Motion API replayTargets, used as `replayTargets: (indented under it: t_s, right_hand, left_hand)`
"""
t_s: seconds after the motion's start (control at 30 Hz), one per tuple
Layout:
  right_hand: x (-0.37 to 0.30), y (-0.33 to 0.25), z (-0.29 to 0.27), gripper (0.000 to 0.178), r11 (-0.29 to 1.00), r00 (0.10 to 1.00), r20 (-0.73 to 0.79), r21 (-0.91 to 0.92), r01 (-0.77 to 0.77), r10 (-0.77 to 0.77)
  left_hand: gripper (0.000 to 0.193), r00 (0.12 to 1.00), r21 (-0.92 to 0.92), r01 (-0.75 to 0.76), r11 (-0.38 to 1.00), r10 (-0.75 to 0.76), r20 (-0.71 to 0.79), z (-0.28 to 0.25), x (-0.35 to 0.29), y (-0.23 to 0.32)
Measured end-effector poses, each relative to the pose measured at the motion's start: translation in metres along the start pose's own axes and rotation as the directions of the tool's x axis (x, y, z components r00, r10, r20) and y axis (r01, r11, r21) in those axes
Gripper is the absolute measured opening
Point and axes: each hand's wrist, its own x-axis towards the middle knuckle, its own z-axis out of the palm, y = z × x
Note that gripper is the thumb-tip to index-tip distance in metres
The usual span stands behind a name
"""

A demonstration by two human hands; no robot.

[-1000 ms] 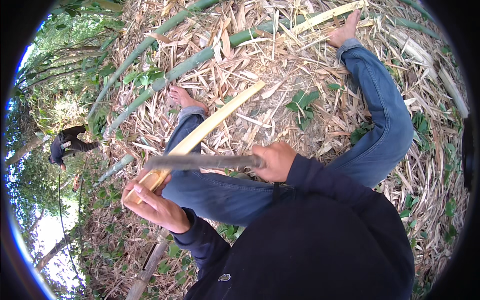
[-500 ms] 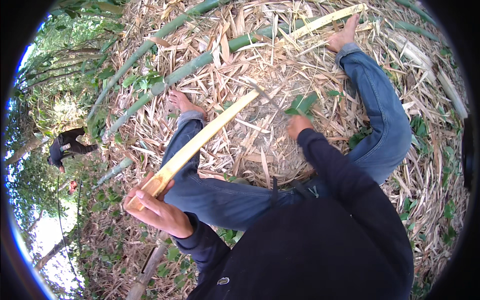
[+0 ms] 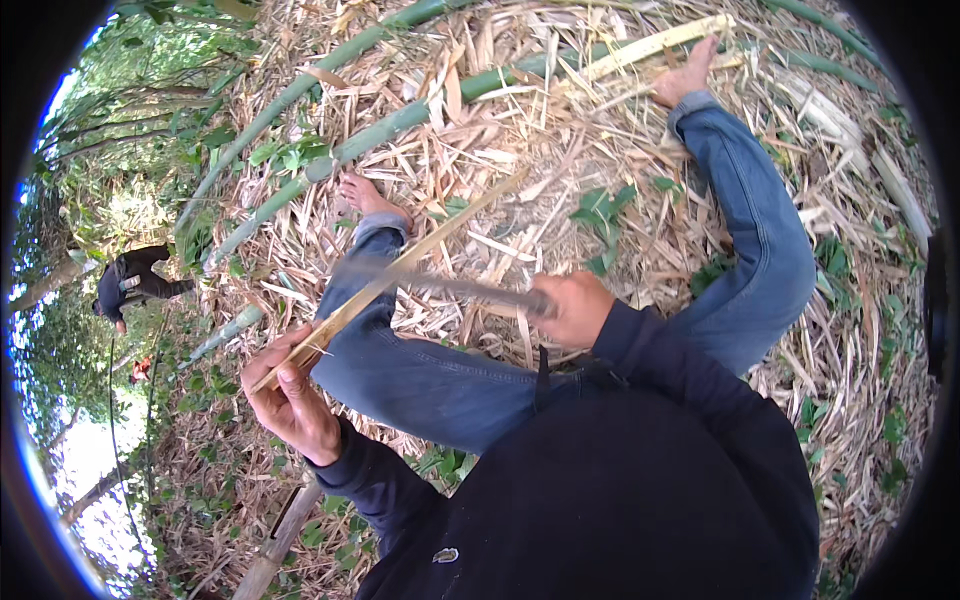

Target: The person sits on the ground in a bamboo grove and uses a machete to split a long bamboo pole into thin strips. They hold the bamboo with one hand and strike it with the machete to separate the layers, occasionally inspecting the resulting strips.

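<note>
My left hand (image 3: 300,412) grips the lower end of a long, pale yellow split-bamboo strip (image 3: 447,228), thumb on one side and fingers on the other. The strip slants up and away to the right, over my left leg. In my right hand (image 3: 574,312) is a knife (image 3: 465,288), my fist wrapped round its handle. Its dark blade points left and crosses the strip at about the middle, blurred by motion. Whether the edge touches the strip I cannot tell. A few thin fibres stick out from the strip near my left fingers.
Green bamboo poles (image 3: 385,128) lie across the dry leaf litter beyond my feet. Another pale split piece (image 3: 655,42) lies by my right foot (image 3: 688,76). Small leafy plants (image 3: 603,212) grow between my legs. At far left a bent-over person (image 3: 135,280) is among the trees.
My right hand has drawn the knife down and nearer, its blade swinging from the strip's far end to its middle. The strip has turned to show a narrower side.
</note>
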Motion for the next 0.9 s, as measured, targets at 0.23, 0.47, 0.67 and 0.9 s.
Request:
replayTargets:
  t_s: [0.23, 0.47, 0.67, 0.9]
  right_hand:
    - [0.007, 0.065, 0.025, 0.019, 0.995, 0.984, -0.155, -0.048, -0.090, 0.081]
    - [0.000, 0.054, 0.047, 0.018, 0.995, 0.994, -0.109, -0.097, -0.002, -0.008]
    - [0.017, 0.071, 0.021, 0.019, 0.949, 0.949, -0.099, -0.070, -0.307, 0.300]
    - [0.039, 0.170, 0.020, 0.023, 0.802, 0.815, -0.176, -0.155, -0.577, 0.552]
  left_hand:
    - [0.026, 0.996, -0.035, 0.029, 0.999, -0.032, -0.088, 0.018, -0.001, 0.005]
    - [0.027, 0.997, 0.013, 0.021, 1.000, -0.020, -0.075, 0.015, -0.004, 0.007]
    - [0.027, 0.997, 0.032, 0.028, 0.999, -0.025, -0.078, 0.008, -0.004, 0.000]
    - [0.025, 0.997, 0.038, 0.031, 0.999, -0.028, -0.072, 0.009, 0.002, -0.003]
